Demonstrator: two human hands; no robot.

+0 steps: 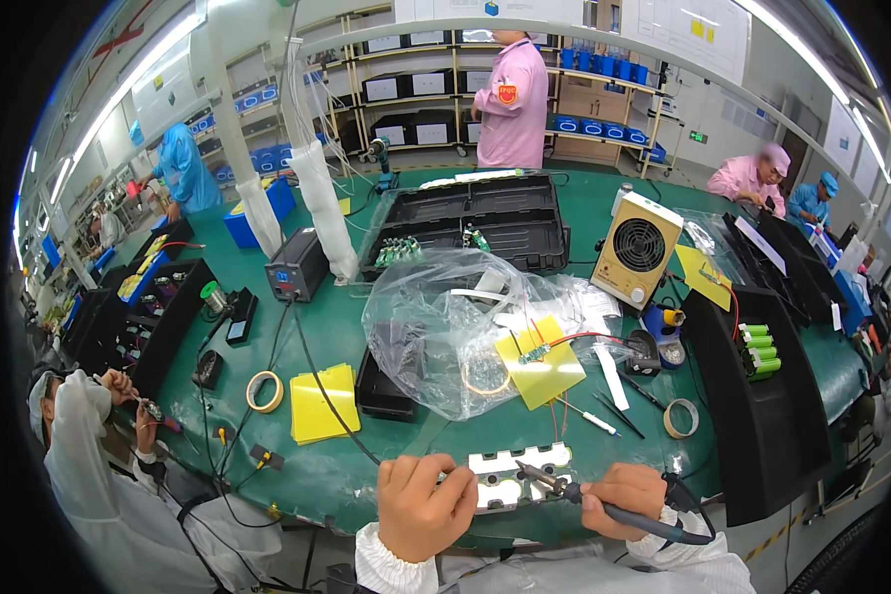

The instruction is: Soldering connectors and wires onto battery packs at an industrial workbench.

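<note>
My right hand (624, 503) grips a soldering iron (651, 527) with a dark handle. Its metal tip points left, over a block of battery cells (505, 463) with white and shiny metal strips on top. Whether the tip touches the strips I cannot tell. At the block's left end, my left hand (426, 505) is closed, its fingers curled inward. What those fingers hold, if anything, is hidden. Just beyond the block, thin wires run up to a small green circuit board (535, 353) resting on a yellow sheet (549, 371).
Clear plastic bagging (436, 337) covers the bench middle. Yellow sheets (324, 406) and a tape roll (264, 391) lie left; an ionizer fan (636, 247), iron stand (661, 322) and black case (762, 426) stand right. A co-worker (94, 436) handles a board at left.
</note>
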